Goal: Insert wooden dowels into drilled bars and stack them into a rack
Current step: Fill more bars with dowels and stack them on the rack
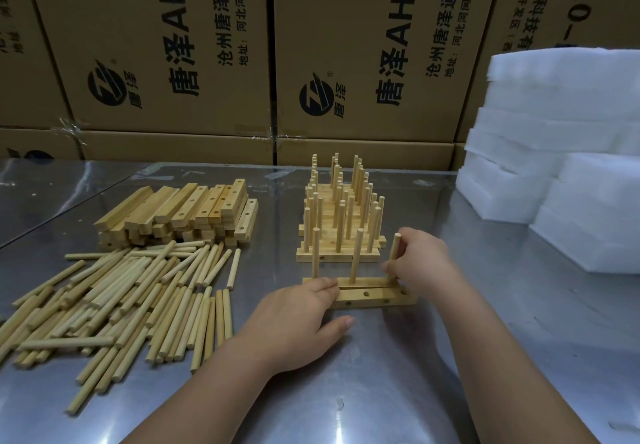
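right grip around dowel, base hidden

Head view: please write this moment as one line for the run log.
step: third dowel into bar | right hand: grips dowel | left hand: presses bar end | two dowels upright | rack behind
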